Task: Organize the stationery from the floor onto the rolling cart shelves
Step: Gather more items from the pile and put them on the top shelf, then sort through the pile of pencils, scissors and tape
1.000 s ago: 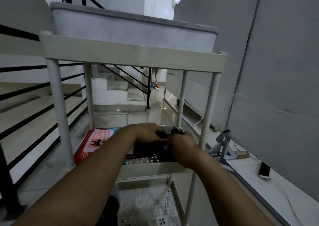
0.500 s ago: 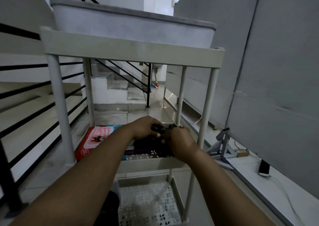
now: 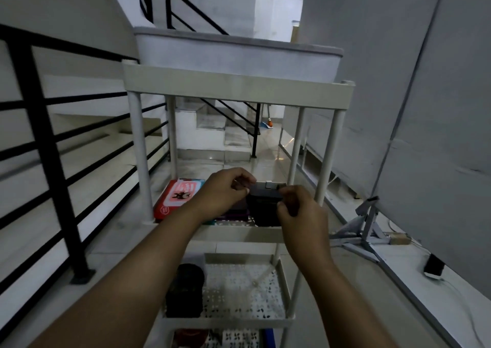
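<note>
On cart shelf (image 3: 239,232), both hands' fingers curled, black box (image 3: 264,209) half hidden

There is just one camera, worn on the person's head. It looks forward and down at the white rolling cart (image 3: 236,87), very near, with both arms reaching out from the bottom edge

This is an indoor stairwell landing in a house or small building. A black metal railing (image 3: 50,146) fills the left of the frame, with pale steps (image 3: 87,146) behind it. Glossy floor tiles (image 3: 268,151) run through the centre, a white rolling cart (image 3: 236,90) stands mid-frame, and grey panels (image 3: 414,87) line the right.
</note>
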